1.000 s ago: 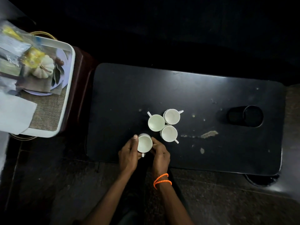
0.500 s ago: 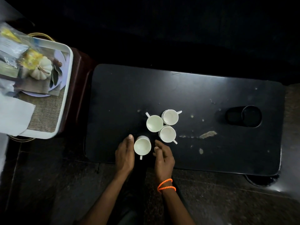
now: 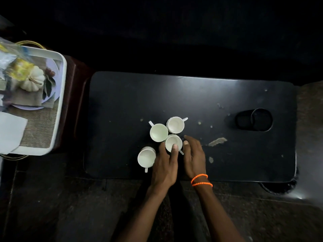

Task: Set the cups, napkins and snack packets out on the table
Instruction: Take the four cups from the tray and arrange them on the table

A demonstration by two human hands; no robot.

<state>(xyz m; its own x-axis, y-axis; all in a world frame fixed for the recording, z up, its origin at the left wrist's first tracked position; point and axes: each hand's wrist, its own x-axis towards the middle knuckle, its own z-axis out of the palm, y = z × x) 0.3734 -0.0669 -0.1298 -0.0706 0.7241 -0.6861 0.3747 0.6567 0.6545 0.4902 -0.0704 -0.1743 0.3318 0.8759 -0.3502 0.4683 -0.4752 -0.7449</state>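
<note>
Several white handled cups stand on the black table (image 3: 192,95). One cup (image 3: 146,158) is alone near the front edge, handle toward me. Two more, a left cup (image 3: 158,132) and a right cup (image 3: 175,124), touch each other behind. My left hand (image 3: 165,165) has thumb and forefinger on the rim of the nearest clustered cup (image 3: 172,141). My right hand (image 3: 194,154) rests beside that cup with fingers spread, near its handle. White napkins (image 3: 10,130) and yellow snack packets (image 3: 19,69) lie in the tray at the left.
The white tray (image 3: 63,84) sits on a brown stool (image 3: 75,95) left of the table, with a small white pumpkin (image 3: 34,79) and a plate in it. A black cup (image 3: 255,119) lies at the table's right. Peeled patches mark the tabletop.
Both hands let go of the front cup, which stays near the front edge. They moved right and forward onto the nearest cup of the cluster.
</note>
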